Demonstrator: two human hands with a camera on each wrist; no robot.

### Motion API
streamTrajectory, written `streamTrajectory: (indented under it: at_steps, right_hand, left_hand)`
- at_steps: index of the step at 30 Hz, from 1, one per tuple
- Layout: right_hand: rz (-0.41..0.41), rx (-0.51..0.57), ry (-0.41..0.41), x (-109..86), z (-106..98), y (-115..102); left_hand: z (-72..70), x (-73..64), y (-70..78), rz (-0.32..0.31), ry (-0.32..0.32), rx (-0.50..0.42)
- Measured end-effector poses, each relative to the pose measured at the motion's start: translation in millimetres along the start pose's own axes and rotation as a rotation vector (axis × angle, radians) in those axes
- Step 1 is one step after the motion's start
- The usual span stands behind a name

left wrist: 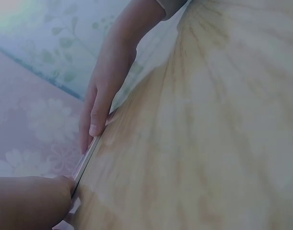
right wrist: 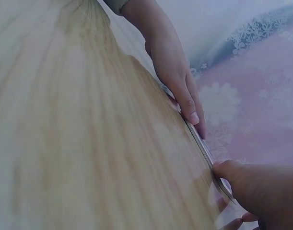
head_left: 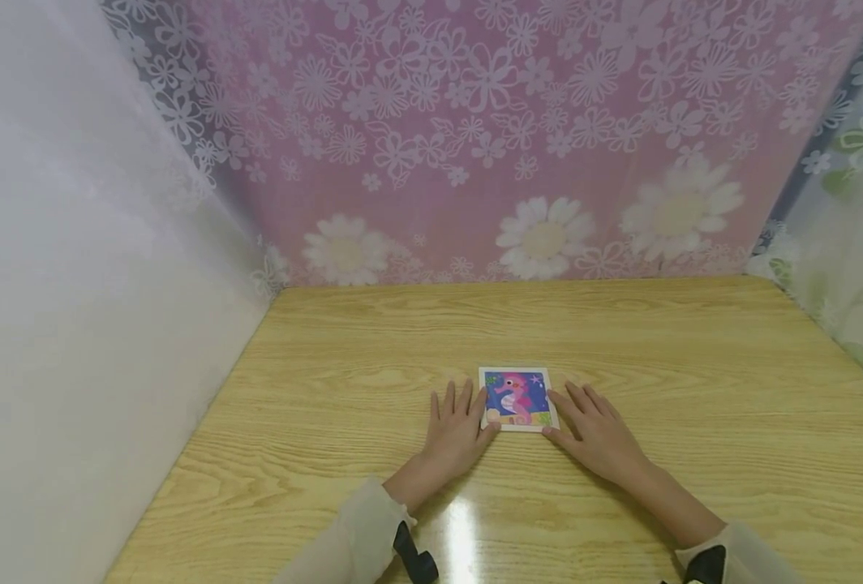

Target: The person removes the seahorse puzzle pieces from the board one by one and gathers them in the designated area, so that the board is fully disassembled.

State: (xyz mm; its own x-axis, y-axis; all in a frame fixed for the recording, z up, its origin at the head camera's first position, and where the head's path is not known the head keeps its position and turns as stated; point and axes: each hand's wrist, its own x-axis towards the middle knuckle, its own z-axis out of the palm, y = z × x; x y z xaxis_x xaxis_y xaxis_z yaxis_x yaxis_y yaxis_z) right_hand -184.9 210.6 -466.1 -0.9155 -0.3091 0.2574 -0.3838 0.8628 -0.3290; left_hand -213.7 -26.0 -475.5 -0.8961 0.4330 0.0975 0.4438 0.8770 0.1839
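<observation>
A small square seahorse picture board with a white border lies flat on the wooden table. It shows a pink seahorse on blue. My left hand touches its left side, thumb at the near left corner and fingers spread forward. On the opposite side my right hand touches the right edge, its thumb by the near right corner. Both hands have fairly straight fingers. Low in the left wrist view, the left hand meets the board's thin edge; the right wrist view has the right hand against it too.
Behind the table hangs a pink flowered curtain. A pale sheet borders the table on the left, and a leafy-patterned one on the right. Black straps circle the cream sleeves.
</observation>
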Motion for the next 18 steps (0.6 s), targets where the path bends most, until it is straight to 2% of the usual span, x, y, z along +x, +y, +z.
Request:
streamTrajectory:
  at_steps: [6, 11, 18]
  right_hand:
    - [0.007, 0.0, -0.005, -1.5, -1, -1]
    - [-0.004, 0.01, -0.008, 1.8, -4, -5]
    - [-0.124, 0.017, 0.029, 24.1, -10, -15]
  left_hand:
    - [-0.1, -1.2, 1.0, -0.002, 0.002, -0.01]
    - [-1.9, -1.1, -3.8, 0.008, 0.006, -0.039]
    - [-2.0, 2.0, -14.6, 0.022, 0.012, -0.064]
